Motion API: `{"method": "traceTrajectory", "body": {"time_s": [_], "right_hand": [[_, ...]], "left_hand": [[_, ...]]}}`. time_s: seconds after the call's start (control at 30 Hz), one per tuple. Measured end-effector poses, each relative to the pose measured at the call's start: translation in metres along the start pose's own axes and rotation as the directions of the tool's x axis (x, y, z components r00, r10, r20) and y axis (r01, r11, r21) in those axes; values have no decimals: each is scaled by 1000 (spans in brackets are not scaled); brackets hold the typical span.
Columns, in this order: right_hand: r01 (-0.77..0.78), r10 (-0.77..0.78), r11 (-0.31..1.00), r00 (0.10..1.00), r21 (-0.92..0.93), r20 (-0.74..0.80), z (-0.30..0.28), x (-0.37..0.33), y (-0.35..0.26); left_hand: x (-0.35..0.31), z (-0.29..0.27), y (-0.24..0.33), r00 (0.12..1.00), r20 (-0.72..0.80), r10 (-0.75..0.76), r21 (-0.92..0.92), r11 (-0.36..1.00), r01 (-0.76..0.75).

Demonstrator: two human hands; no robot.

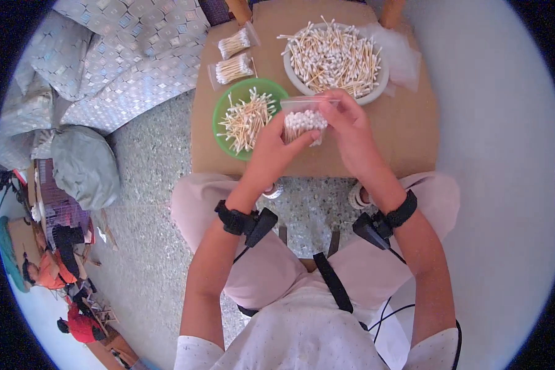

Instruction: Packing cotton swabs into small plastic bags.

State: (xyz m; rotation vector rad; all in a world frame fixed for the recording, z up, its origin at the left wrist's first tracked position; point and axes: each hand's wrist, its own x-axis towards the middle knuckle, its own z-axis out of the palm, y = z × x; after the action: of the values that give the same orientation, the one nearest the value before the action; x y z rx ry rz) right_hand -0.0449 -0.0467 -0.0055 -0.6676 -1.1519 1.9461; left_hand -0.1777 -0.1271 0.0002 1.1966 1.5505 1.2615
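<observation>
Between my hands is a clear plastic zip bag (306,122) packed with cotton swabs, their white tips bunched near the top. My left hand (276,147) grips its left side and lower part, with the thumb across the front. At the upper right edge of the bag, my right hand (350,126) pinches the plastic near the seal. Just left of the bag sits a green bowl (216,128) of loose cotton swabs. Behind my right hand, a larger white bowl (383,77) is heaped with more swabs.
Two filled swab bags (233,68) lie at the table's far left. Empty clear bags (407,65) rest beside the white bowl. Everything stands on a brown board table (376,161). Patterned cloth (142,68) drapes at the left; two people sit farther off at lower left.
</observation>
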Motion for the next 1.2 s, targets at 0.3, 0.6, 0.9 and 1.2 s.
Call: {"method": "traceTrajectory", "body": {"time_s": [0.3, 0.6, 0.9, 1.2], "right_hand": [[216, -202, 908, 976, -359, 76, 4, 3, 15], [60, -8, 949, 986, -310, 165, 6, -1, 34], [15, 128, 840, 966, -543, 225, 5, -10, 24], [-61, 83, 982, 990, 177, -117, 3, 0, 9]], "left_hand": [[0, 0, -5, 974, -191, -121, -100, 990, 104], [-5, -5, 4, 976, -182, -119, -208, 975, 81], [1, -12, -7, 973, -217, -78, -403, 915, -16], [6, -19, -1, 953, -276, 122, -379, 898, -225]]}}
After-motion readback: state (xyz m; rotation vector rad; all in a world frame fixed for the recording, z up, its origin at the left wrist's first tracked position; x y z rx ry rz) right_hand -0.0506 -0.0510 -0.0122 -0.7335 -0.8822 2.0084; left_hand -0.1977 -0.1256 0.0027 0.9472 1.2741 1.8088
